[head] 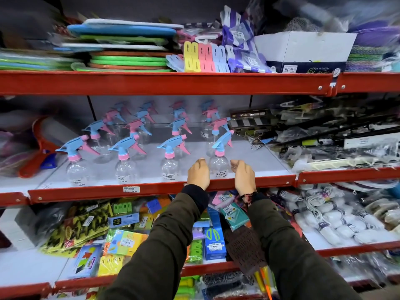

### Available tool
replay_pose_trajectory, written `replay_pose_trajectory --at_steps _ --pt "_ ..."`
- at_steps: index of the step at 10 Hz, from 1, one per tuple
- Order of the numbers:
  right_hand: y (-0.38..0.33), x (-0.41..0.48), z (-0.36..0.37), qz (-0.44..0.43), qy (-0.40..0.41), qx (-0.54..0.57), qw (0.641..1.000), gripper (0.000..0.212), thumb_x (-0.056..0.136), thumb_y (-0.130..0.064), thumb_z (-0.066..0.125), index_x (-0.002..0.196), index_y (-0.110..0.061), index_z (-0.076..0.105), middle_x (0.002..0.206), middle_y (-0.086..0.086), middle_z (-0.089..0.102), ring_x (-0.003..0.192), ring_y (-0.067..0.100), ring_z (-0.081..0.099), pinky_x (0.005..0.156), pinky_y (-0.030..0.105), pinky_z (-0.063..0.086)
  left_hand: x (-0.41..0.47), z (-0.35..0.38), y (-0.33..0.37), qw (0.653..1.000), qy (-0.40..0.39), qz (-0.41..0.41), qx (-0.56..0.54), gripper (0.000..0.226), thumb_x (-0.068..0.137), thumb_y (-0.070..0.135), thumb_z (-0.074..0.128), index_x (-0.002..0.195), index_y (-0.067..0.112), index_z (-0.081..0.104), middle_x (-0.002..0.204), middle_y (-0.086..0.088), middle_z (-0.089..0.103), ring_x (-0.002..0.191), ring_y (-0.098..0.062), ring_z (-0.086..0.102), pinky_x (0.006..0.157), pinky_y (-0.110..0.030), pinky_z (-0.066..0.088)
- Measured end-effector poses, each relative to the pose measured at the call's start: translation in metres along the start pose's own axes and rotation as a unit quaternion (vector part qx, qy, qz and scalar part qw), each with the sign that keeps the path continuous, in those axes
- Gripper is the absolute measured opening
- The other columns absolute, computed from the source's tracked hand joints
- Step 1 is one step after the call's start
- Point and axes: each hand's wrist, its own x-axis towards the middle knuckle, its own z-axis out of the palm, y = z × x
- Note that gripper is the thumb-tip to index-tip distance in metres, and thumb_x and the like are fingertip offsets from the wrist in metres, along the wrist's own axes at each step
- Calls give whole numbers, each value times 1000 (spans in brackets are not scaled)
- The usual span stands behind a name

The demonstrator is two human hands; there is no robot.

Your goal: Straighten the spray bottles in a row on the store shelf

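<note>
Left hand point(198, 174) and right hand point(243, 176) flanking the bottle point(219, 165) on the shelf point(151, 187), grips loosely curled, apart from it

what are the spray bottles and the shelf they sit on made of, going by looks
Spray bottle: the body looks like clear glossy plastic, since the shelf shows through it; its trigger head is opaque blue and pink plastic. Shelf: a matte pale board, possibly laminate or painted metal, with a red front rail that looks like painted metal, screwed at its ends.

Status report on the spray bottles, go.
Left hand and right hand open, flanking rightmost front spray bottle, not gripping. Bottle upright, nozzle tilted. Nothing in the way.
</note>
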Motion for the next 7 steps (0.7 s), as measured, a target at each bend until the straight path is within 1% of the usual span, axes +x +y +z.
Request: replay_pose_trajectory --at_steps 1,2,3,4,5,6,7 --pt "-5 3 1 -7 -42 -32 999 60 87 -34 21 120 -5 61 130 23 62 125 38 53 110 50 38 2 0 -3 1000 -11 -2 -17 43 100 22 26 118 -4 56 133 -25 55 122 -35 51 109 -39 36" --pt "-4 -2 -1 -9 -64 -51 997 47 96 -25 26 119 -3 61 125 25 61 121 39 53 107 45 39 2 3 -3 1000 -29 -8 -4 43 99 24 27 109 -3 59 124 -26 60 116 -36 54 107 -43 39" --pt "1 -7 3 -29 -13 -26 999 62 85 -36 19 114 -6 64 121 21 67 118 37 58 106 51 41 2 4 0 999 -36 8 14 40 100 22 27 101 -2 58 118 -27 60 113 -37 53 102 -41 38" --pt "1 -8 -1 -25 -23 -18 999 58 88 -33 21 115 -5 64 121 23 66 118 39 57 106 51 40 2 6 2 998 -40 16 34 33 100 21 26 91 5 53 116 -29 59 111 -38 53 99 -40 38" --pt "0 -5 -7 -14 -53 -21 998 44 97 -21 28 117 -2 62 122 26 62 118 40 55 107 47 40 5 6 0 998 -39 23 41 35 100 20 25 92 2 54 116 -29 60 111 -38 53 98 -41 38" --pt "2 -6 -1 -27 -15 -25 999 55 90 -32 23 114 -7 65 123 21 65 119 37 57 107 51 41 2 3 0 998 -39 23 42 39 100 19 24 102 -3 56 120 -30 58 115 -39 52 102 -42 37" --pt "5 -7 0 -23 47 8 999 52 92 -29 23 118 -11 65 128 15 66 123 31 57 109 49 40 -5 2 1 998 -24 44 35 30 101 19 24 100 10 53 130 -28 56 122 -37 50 105 -37 35"
